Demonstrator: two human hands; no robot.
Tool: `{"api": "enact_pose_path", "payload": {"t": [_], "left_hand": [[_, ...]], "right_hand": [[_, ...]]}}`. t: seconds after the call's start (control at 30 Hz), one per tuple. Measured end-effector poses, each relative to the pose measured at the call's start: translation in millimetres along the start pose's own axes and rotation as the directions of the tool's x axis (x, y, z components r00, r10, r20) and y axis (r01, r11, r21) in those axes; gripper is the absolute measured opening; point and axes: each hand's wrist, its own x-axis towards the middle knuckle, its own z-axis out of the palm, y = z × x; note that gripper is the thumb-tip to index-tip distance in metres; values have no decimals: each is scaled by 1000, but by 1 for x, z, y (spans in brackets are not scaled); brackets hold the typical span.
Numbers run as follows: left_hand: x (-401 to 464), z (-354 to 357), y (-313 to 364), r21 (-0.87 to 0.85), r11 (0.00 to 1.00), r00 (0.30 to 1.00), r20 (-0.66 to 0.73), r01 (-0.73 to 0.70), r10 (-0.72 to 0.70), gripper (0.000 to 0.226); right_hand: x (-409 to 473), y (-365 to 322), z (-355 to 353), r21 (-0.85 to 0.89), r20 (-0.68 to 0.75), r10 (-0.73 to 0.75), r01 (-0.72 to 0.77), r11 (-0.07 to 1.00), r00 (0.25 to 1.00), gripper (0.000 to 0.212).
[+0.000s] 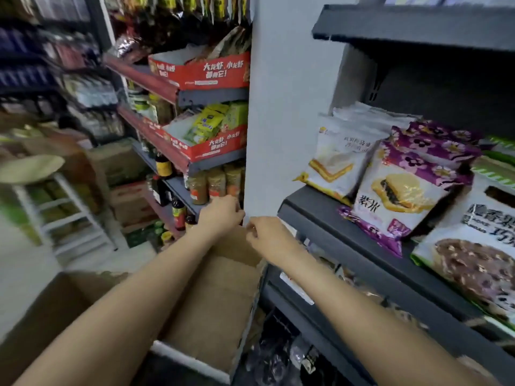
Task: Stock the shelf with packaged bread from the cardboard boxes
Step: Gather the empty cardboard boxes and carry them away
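Both hands empty: left hand (pixel 223 213) and right hand (pixel 264 235) loosely curled over the open cardboard box (pixel 220 302); contents not visible. Bread packs (pixel 401 196) already on shelf (pixel 334 218). Likely light, soft, crushable; take by bag edges, don't squeeze.

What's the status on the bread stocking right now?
Left hand and right hand at far rim of open cardboard box, grip unclear. Bread packs on shelf. Nothing blocking.

Bread packages (pixel 390 190) stand on the shelf (pixel 348 235); cardboard box (pixel 217 302) below left.
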Motion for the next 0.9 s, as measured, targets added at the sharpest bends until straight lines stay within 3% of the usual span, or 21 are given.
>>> {"api": "enact_pose_path", "payload": {"t": [0.13,0.3,0.5,0.67,0.77,0.9], "left_hand": [[-21,39,-53,31,979,975,89,201,-203,23],[-36,87,-106,75,938,920,182,339,-347,31],[-34,131,-148,158,875,838,253,457,-483,50],[-7,148,-168,256,849,803,284,462,-523,47],[13,148,-182,343,821,822,190,457,-537,45],[28,152,-198,320,859,844,238,400,-481,45]], "right_hand": [[16,23,74,-18,234,20,-16,1000,972,35],[28,60,151,-131,525,94,-29,991,846,68],[46,85,204,-171,408,263,-210,963,874,59],[77,86,216,-137,284,395,-371,919,874,78],[94,88,217,-232,286,437,-381,895,853,83],[105,82,211,-460,247,393,-250,852,886,69]]}}
